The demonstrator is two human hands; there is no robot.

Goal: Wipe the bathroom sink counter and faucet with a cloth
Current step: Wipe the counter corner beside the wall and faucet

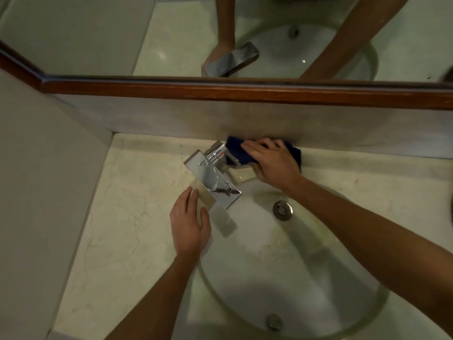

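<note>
Fingers [257,144] of the right hand [272,160] are spread and curled over a dark blue cloth [236,149], pressing it down on the far strip of the counter [137,217], just behind the base of the chrome faucet [210,177] and against the foot of the pale backsplash [171,119]. The cloth is bunched under the palm; one corner shows to the left of the fingertips, touching the faucet's rear fitting, and another edge shows past the right side of the hand.

The left hand [190,219] lies nearer, its fingers straight and close together, held flat against the left side of the faucet's broad, flat spout. The thumb rests along the near edge of the spout. It grips nothing.

The faucet stands at the far left rim of the oval sink [306,278], its mirrored top slanting toward the near right over the basin. A round metal drain stopper [282,210] sits in the basin just right of the spout's end, and a small overflow fitting [274,321] shows on the basin's near wall.

Both bare forearms reach in from the near edge, the right one crossing above the basin. The cream, veined stone counter spreads to the left of the sink and meets a plain wall [36,192] on the left. Above the backsplash runs a dark wooden frame [245,90] holding a mirror [98,33], which reflects the arms, the faucet and the basin.
</note>
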